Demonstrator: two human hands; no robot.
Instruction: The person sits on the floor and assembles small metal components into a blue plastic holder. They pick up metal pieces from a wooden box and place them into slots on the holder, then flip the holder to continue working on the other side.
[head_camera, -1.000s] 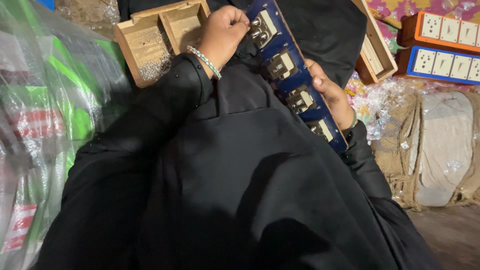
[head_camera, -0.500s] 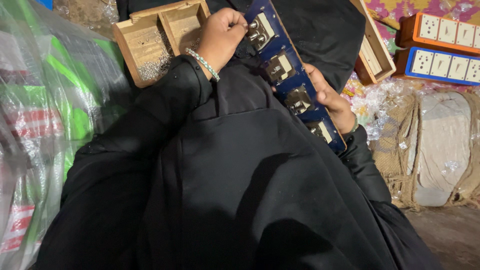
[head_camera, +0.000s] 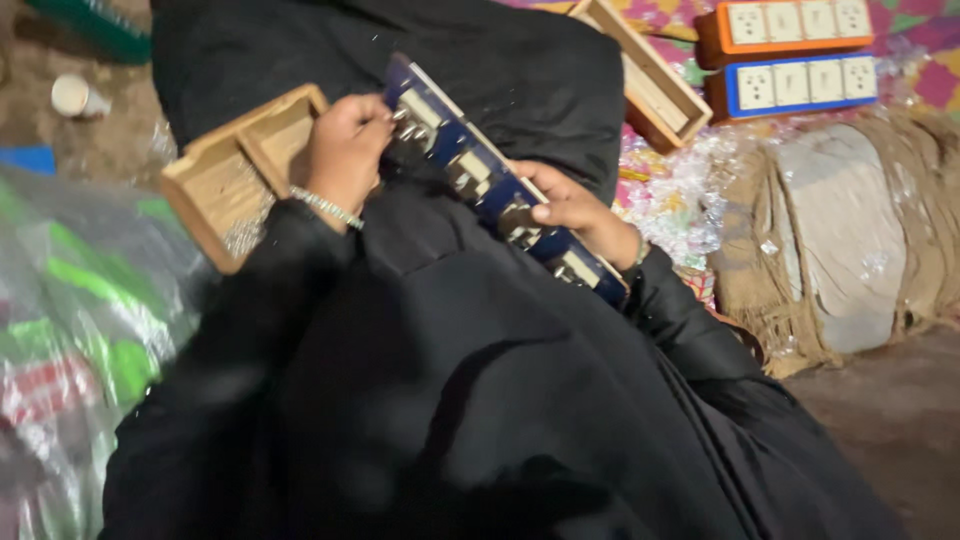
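Left hand (head_camera: 345, 150) clenched, fingertips pressed to the upper end of a blue socket strip (head_camera: 500, 185), a beaded bracelet (head_camera: 325, 208) around the wrist. Right hand (head_camera: 575, 210) wrapped around the strip's lower half, gripping from beneath with the thumb over the near edge. Strip held diagonally across the lap, upper end toward the left, lower end toward the right, back side up with pale inserts and metal contacts exposed. Both arms in black sleeves, black garment (head_camera: 450, 400) filling the lower picture. Just behind the left hand, a divided wooden tray (head_camera: 215, 190), small metal parts in one compartment. Second wooden tray (head_camera: 650, 80) beyond the right hand, resting against the black cloth. Farther right, an orange socket strip (head_camera: 785, 25) and another blue one (head_camera: 795, 85) lying side by side on patterned cloth. Burlap bundle (head_camera: 850, 230) at right, clear plastic bags (head_camera: 70, 330) at left, small white cup (head_camera: 75, 95) on the ground at upper left.
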